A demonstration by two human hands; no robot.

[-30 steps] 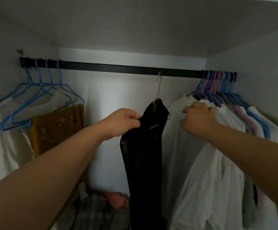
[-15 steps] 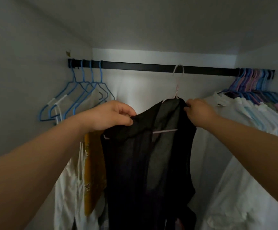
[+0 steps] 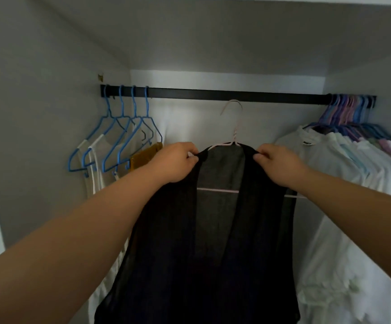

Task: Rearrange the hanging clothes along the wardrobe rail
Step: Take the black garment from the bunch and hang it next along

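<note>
While both arms are reaching up into the wardrobe, the left hand [image 3: 175, 161] is pinching the left shoulder of a sheer black sleeveless garment [image 3: 213, 230] and the right hand [image 3: 277, 164] is pinching its right shoulder, each clamped on thin fabric over a pale pink wire hanger [image 3: 233, 136]. That hanger's hook is sitting just below the long black wardrobe rail [image 3: 213, 95], near the rail's middle; whether it is touching the rail, I cannot tell. Toward the rail's left end four blue wire hangers [image 3: 124, 136] are hanging; toward its right end, pale shirts [image 3: 341, 171] are crowding together. Being light, limp and probably slippery, the garment is likely best handled by the hanger's shoulders or neck, not the cloth alone.
</note>
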